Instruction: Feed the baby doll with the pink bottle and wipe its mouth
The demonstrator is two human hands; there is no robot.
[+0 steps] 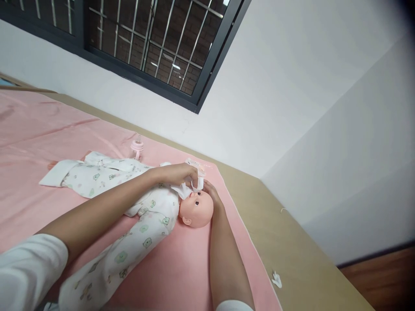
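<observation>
A baby doll (197, 211) in a white sleepsuit with green animal prints lies on its back, its head to the right. My left hand (180, 173) reaches across the doll's chest with bent fingers closed on a white tissue (183, 190). The tissue hangs at the doll's mouth and chin. On the far side of the head, my right hand (212, 192) lies along the doll's cheek with its fingers stretched out; the head hides part of it. Just behind my left hand is a small clear-and-white packet (194, 164), partly covered by the hand.
A pink baby bottle (137, 146) stands behind the doll on a pink sheet (181, 268). The sheet covers a tan surface (269, 216), where a crumpled white tissue (276, 279) lies at the right. Beyond are a white wall and a barred window (155, 43).
</observation>
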